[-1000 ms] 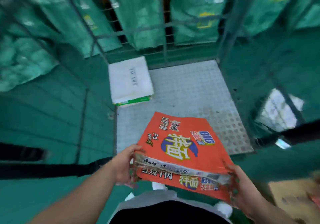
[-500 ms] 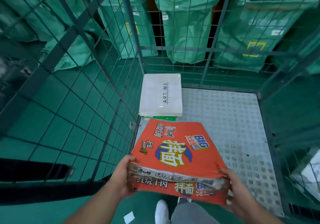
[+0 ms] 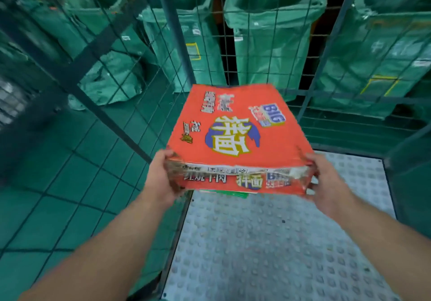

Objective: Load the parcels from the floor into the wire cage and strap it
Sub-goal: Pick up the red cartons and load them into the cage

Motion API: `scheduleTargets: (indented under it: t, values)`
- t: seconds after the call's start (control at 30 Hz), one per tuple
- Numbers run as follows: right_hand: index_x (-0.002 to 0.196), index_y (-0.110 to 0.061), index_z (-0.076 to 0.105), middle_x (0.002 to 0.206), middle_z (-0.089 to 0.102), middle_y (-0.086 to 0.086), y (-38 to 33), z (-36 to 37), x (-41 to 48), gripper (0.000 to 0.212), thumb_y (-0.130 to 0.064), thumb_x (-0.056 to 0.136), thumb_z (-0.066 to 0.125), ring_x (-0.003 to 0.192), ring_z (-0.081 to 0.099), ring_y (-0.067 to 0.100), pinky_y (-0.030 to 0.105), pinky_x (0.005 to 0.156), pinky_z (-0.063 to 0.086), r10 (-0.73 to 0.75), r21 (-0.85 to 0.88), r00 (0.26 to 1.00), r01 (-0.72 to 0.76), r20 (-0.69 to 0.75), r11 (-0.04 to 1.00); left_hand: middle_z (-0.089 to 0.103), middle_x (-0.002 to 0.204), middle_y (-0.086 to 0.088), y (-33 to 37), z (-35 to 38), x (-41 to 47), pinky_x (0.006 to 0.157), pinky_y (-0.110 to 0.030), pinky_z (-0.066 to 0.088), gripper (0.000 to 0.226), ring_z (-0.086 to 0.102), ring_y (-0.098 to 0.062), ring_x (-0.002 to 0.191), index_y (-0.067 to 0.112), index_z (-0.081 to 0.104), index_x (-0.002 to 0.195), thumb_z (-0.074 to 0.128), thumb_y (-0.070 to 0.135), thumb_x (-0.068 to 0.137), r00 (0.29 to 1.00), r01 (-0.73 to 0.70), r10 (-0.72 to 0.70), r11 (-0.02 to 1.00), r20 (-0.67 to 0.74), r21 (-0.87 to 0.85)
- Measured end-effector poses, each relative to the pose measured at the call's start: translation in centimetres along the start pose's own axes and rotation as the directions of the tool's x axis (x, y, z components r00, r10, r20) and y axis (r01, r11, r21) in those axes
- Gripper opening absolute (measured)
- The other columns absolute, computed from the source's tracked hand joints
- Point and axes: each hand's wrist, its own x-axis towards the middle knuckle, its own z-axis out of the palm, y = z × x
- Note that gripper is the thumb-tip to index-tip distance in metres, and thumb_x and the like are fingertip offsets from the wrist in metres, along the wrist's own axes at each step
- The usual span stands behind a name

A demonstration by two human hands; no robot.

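Two bare hands hold one orange box (image 3: 235,135) between them. The left hand (image 3: 161,179) grips the near left corner, with the thumb on top and the fingers curled under, where they are hidden. The right hand (image 3: 328,184) grips the near right corner, and its fingers are blurry, so each one is hard to make out. The box is flat and tilted, with its far end higher, and it has big white writing on top and a torn strip along the near side. It is up in the air inside the wire cage (image 3: 163,25), not touching the bumpy grey floor plate (image 3: 268,242) below the hands. Just under the near edge of the box a small green edge (image 3: 233,194) peeks out; the rest of that thing is hidden. Past the box, behind the cage wires, stand tall green sacks (image 3: 275,44), cut off at the top. To the left of the left hand, through the wires, is a green tiled floor (image 3: 58,172), blurry at the far side.
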Motion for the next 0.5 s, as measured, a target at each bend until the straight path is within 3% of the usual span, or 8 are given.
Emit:
scheduleTargets:
  t: [0.1,0.17,0.27,0.37,0.43,0.5]
  values:
    - [0.089,-0.029,0.056,0.075,0.060,-0.010,3.5,1.2,3.7,0.009,-0.030,0.096,0.059,0.076,0.054,0.012,0.033,0.070,0.044,-0.087,0.075,0.996,0.089,-0.028,0.993,0.064,0.080,0.003,-2.1,-0.8,4.8,0.060,-0.028,0.040,0.015,0.059,-0.020,0.070,0.026,0.061,0.075,0.057,0.040,0.080,0.989,-0.112,0.100,0.988,-0.109,-0.107]
    - [0.088,-0.028,0.055,0.067,0.060,-0.014,8.4,2.0,6.8,0.013,-0.022,0.099,0.057,0.073,0.054,0.010,0.034,0.075,0.043,-0.088,0.065,0.993,0.093,-0.075,0.994,0.064,0.080,0.005,-5.3,-1.6,8.5,0.062,-0.030,0.040,0.014,0.057,-0.018,0.073,0.026,0.059,0.076,0.054,0.036,0.085,0.974,-0.118,0.086,0.982,-0.209,-0.148]
    - [0.093,-0.028,0.064,0.071,0.068,-0.016,16.5,3.3,11.7,0.014,-0.022,0.101,0.053,0.079,0.057,0.010,0.037,0.084,0.042,0.037,0.085,0.995,-0.030,-0.090,0.996,0.061,0.075,0.005,-11.3,-2.9,14.0,0.059,-0.028,0.036,0.017,0.051,-0.015,0.067,0.026,0.057,0.079,0.054,0.035,0.093,0.953,0.019,-0.049,0.994,-0.300,-0.103]
    - [0.098,-0.026,0.070,0.077,0.075,-0.016,22.2,5.1,15.5,0.012,-0.030,0.098,0.058,0.082,0.064,0.006,0.031,0.081,0.040,0.171,0.101,0.984,-0.166,-0.040,0.981,0.065,0.090,-0.002,-17.4,-4.2,19.1,0.074,-0.038,0.046,0.022,0.060,-0.021,0.086,0.027,0.065,0.107,0.058,0.044,0.096,0.930,0.252,-0.283,0.956,-0.236,-0.152]
    - [0.098,-0.022,0.072,0.086,0.079,-0.009,24.5,5.7,17.7,0.011,-0.029,0.094,0.065,0.077,0.073,0.004,0.027,0.075,0.046,0.118,0.070,0.991,-0.114,-0.057,0.991,0.065,0.114,-0.005,-20.5,-4.8,21.5,0.100,-0.047,0.046,0.036,0.061,-0.028,0.118,0.028,0.058,0.130,0.049,0.050,0.103,0.910,0.338,-0.368,0.925,-0.189,-0.174]
    - [0.103,-0.017,0.073,0.091,0.080,0.000,26.6,6.0,19.8,0.015,-0.019,0.103,0.059,0.074,0.075,0.006,0.019,0.064,0.053,0.078,0.048,0.990,-0.073,-0.120,0.996,0.060,0.137,-0.008,-22.8,-4.8,22.7,0.107,-0.044,0.041,0.037,0.056,-0.029,0.127,0.022,0.054,0.134,0.042,0.045,0.108,0.893,0.377,-0.396,0.918,-0.212,-0.126]
